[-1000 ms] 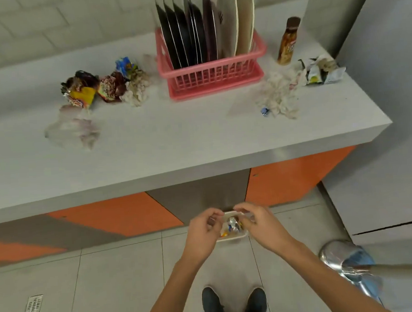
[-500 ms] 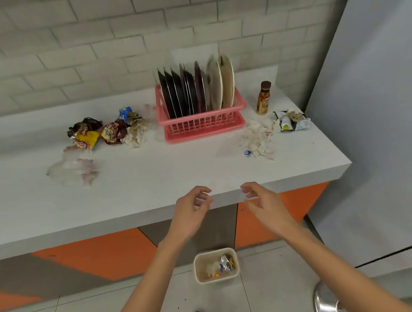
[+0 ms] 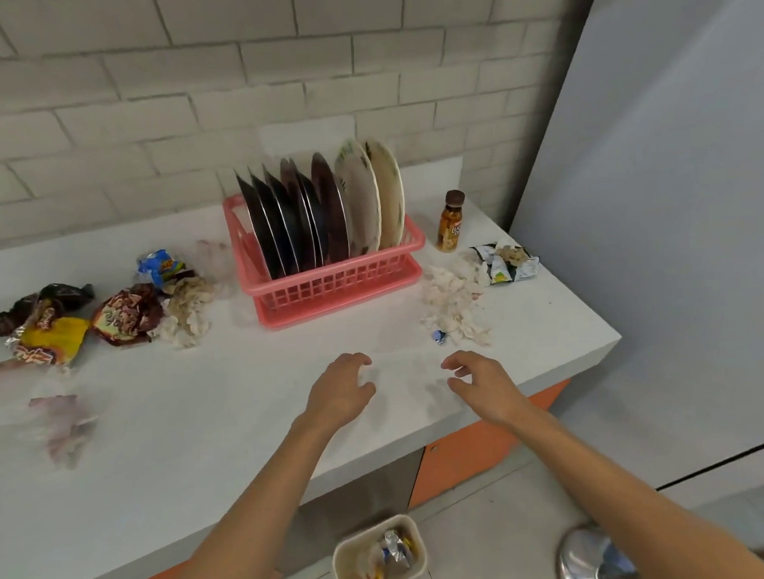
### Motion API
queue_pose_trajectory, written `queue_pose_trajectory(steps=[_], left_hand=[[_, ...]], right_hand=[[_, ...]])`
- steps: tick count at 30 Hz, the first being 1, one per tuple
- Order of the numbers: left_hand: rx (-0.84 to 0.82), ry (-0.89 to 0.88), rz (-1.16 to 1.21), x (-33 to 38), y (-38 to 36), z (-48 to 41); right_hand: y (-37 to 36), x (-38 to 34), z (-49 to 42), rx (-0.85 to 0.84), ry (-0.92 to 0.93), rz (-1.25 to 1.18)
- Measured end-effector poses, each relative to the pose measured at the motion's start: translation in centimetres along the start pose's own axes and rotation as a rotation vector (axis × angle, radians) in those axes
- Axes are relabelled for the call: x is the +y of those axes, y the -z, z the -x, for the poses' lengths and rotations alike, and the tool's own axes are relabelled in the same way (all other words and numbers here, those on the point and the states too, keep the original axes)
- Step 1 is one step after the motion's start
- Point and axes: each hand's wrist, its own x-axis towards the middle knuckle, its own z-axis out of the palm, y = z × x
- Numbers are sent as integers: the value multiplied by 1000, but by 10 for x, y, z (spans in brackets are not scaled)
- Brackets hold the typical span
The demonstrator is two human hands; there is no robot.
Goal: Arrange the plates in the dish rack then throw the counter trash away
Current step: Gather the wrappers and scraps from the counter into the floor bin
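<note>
print on bottle label [image 3: 449, 231] and wrappers [image 3: 124, 316], too blurred to read

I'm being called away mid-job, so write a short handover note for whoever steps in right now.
Left hand and right hand: open, empty, over the counter.
Plates stand in the pink rack: done.
Bin on the floor by the counter holds some trash.
Left to do: bin the wrappers left of the rack, the tissue scraps and crumpled packet to its right.
</note>
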Motion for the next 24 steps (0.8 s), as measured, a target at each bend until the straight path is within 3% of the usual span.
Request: queue_pose_trajectory(steps=[4, 9, 16, 24], left_hand=[[-85, 45, -193, -24, -5, -32], [18, 1, -281, -31, -8, -55], [9, 28, -411, -29, -1, -61], [61, 48, -308, -33, -3, -69]], right_hand=[[-3, 15, -17, 84, -112, 8], [1, 42, -41, 247, -130, -5], [-2, 63, -92, 222, -136, 94], [-28, 75, -82, 194, 194, 149]])
